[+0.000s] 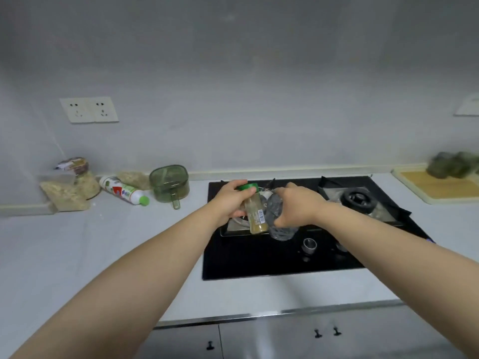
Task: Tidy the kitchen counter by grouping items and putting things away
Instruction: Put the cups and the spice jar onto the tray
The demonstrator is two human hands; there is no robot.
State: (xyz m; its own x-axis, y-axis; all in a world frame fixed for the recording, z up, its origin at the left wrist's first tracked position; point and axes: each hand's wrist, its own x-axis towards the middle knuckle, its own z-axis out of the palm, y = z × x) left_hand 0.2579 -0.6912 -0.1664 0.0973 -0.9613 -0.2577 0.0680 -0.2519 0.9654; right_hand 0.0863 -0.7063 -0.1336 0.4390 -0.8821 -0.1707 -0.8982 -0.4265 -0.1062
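Above left stove burner: left hand [230,200] fingers curl round green-capped spice jar [255,211]; right hand [298,206] grips dark textured glass [281,224] — both lifted, likely for grouping elsewhere on counter [103,242].

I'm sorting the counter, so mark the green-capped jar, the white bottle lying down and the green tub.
green-capped jar [255,224]: head view, on its yellowish glass body.
white bottle [123,190]: head view, on its printed label.
green tub [168,189]: head view, on its front wall.
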